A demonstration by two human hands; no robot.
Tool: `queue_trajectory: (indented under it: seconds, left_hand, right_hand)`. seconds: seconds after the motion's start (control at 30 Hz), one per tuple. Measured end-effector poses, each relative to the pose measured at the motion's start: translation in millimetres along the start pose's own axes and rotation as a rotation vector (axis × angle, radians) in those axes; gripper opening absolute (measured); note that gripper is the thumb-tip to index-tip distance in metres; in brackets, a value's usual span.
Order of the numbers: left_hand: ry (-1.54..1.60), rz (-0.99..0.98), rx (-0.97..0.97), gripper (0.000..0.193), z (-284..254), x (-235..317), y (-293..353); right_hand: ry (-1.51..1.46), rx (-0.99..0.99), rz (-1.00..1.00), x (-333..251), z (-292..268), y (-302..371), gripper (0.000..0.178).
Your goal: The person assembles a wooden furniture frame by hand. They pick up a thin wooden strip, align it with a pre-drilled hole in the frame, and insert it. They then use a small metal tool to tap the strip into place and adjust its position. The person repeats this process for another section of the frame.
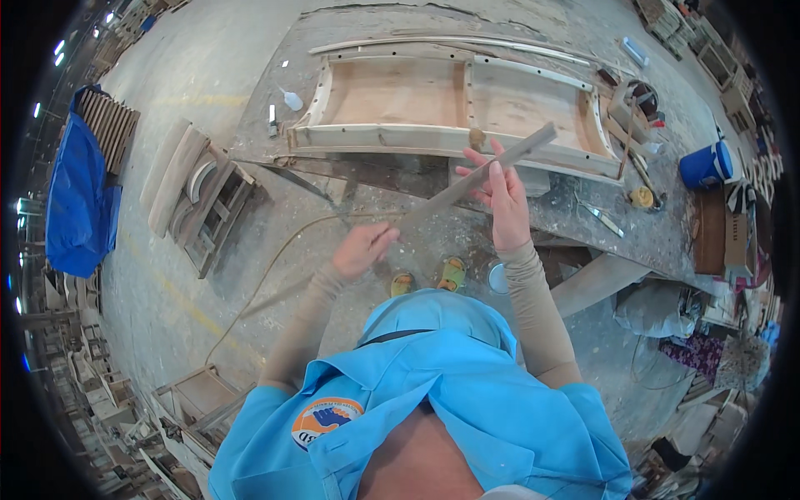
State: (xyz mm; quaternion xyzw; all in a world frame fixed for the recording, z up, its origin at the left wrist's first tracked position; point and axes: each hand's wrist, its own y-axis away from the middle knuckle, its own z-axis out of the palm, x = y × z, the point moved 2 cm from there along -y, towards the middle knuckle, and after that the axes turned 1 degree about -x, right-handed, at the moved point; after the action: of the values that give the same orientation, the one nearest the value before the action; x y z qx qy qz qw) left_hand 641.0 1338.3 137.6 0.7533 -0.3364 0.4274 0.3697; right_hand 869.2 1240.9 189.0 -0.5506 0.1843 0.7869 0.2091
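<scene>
Woodworking shop: wooden frame (467, 93), stained worktable (575, 202), stacked wooden parts (171, 173).

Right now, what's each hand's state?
Left hand: closed, holding the flat strip by its near end.
Right hand: holding the strip between thumb and spread fingers.

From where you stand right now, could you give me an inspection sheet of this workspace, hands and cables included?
Surface: worktable, grey, scuffed and spotted.
Job's things: thin wooden strip, held diagonally; two-bay wooden frame on the worktable.
Clutter: white squeeze bottle, yellow roll, blue container.
Hands: left hand grips the strip; right hand has its thumb on it, fingers outspread.
Cables: thin hose or cable across the floor.
Surroundings: blue tarp, stacked wooden parts.
</scene>
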Motion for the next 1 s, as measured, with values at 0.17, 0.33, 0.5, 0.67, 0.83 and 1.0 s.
queue_trajectory:
  seconds: [0.17, 0.33, 0.5, 0.67, 0.83, 1.0]
  left_hand:
    - [0.224, -0.271, -0.174, 0.030, 33.6, -15.9, 27.7]
    - [0.144, 0.003, 0.016, 0.031, 46.5, -11.5, 14.3]
    - [0.460, 0.113, 0.130, 0.042, 57.7, 18.6, -32.4]
    - [0.541, 0.012, 0.073, 0.038, 74.4, 34.1, -56.9]
    - [0.535, -0.052, 0.213, 0.022, 71.6, 30.1, -56.5]
    - [0.423, -0.032, 0.263, 0.015, 69.4, 17.6, -59.9]
  right_hand:
    - [-0.081, -0.049, 0.135, 26.8, -13.8, 3.1, 0.039]
    - [-0.116, -0.092, 0.253, 40.9, -11.5, 8.7, 0.038]
    - [-0.112, -0.161, 0.311, 43.8, -3.5, 11.3, 0.038]
    - [-0.007, -0.195, 0.189, 51.8, -16.4, 3.9, 0.038]
    - [0.102, -0.075, 0.102, 52.5, -45.5, -10.4, 0.037]
    - [0.114, -0.026, 0.086, 31.8, -46.7, -29.5, 0.032]
